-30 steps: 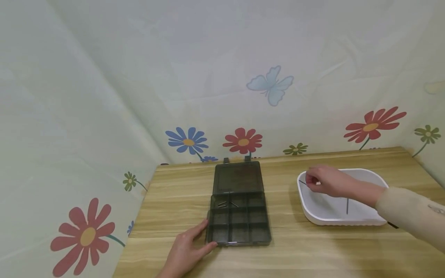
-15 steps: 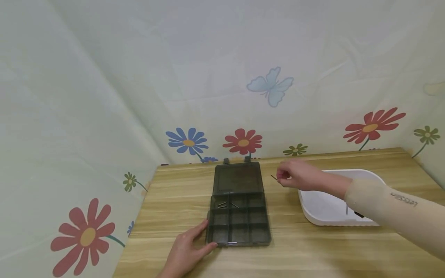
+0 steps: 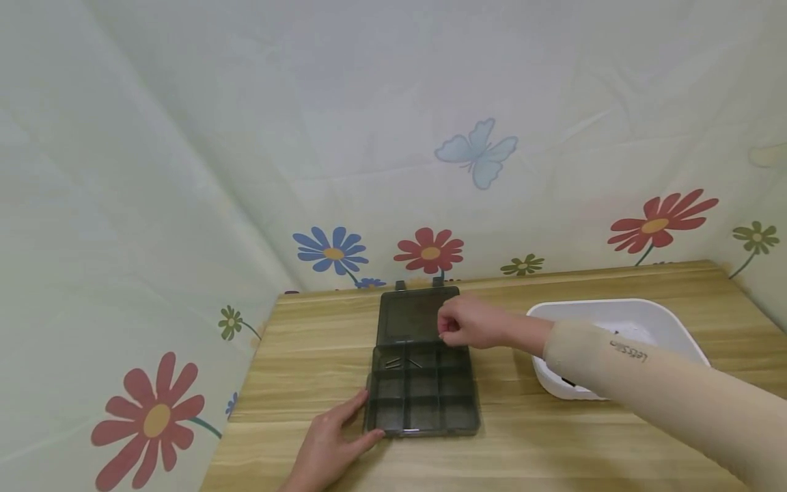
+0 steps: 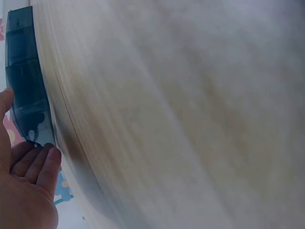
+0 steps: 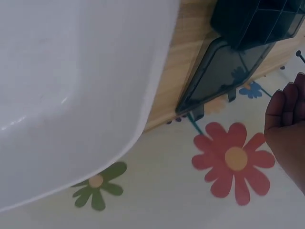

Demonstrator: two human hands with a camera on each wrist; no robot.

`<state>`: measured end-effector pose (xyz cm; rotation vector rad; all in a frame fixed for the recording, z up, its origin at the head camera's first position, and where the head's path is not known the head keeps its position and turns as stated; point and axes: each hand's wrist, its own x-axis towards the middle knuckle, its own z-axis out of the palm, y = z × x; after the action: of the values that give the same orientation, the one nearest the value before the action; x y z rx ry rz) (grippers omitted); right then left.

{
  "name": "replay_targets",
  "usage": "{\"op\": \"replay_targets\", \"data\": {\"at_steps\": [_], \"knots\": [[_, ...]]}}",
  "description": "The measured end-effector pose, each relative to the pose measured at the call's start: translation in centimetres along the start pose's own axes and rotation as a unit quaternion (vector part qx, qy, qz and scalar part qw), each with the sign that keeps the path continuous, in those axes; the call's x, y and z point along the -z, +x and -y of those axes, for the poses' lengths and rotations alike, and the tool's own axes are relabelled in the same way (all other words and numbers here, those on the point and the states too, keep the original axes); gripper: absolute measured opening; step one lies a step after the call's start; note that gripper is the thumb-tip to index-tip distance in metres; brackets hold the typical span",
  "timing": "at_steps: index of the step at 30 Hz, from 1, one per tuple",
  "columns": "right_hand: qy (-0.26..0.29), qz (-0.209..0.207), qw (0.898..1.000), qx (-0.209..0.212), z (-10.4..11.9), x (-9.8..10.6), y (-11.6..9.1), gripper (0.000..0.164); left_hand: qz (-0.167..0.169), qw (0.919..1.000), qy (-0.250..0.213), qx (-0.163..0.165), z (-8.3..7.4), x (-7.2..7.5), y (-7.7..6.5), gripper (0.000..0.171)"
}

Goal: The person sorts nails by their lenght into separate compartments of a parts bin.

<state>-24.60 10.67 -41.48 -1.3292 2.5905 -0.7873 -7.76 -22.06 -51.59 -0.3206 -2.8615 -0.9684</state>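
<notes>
A dark translucent compartment box lies on the wooden table with its lid folded back toward the wall. Several thin metal pieces sit in its rear-left and rear-middle compartments. My left hand holds the box's front left corner, thumb at the front edge and fingers along the left side. Over the right part of the lid and the rear right compartment, my right hand has its fingers curled. In the right wrist view a thin dark pin with a round head sticks out beyond those fingertips.
A white tray stands to the right of the box, partly covered by the right sleeve. A dark item shows inside it. Behind the table's back edge hangs a flower-patterned cloth.
My right hand has moved left from the tray to above the box, carrying the round-headed pin. The left hand and the box have stayed in place.
</notes>
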Motion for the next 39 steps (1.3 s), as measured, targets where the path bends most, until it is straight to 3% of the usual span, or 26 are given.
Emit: {"op": "replay_targets", "data": {"at_steps": [13,30,39], "knots": [[-0.022,0.003,1.000,-0.004,0.7,-3.5,2.9,0.017,-0.006,1.0000,0.002,-0.005,0.0,-0.3,0.1,0.074],[-0.076,-0.004,0.997,0.002,0.4,-5.6,3.3,0.017,-0.023,0.9996,0.002,-0.017,0.3,-0.3,0.2,0.071],[-0.066,-0.026,0.997,0.007,0.4,-4.9,2.3,0.017,-0.013,0.9999,0.008,-0.005,0.3,-0.2,0.1,0.073]]}}
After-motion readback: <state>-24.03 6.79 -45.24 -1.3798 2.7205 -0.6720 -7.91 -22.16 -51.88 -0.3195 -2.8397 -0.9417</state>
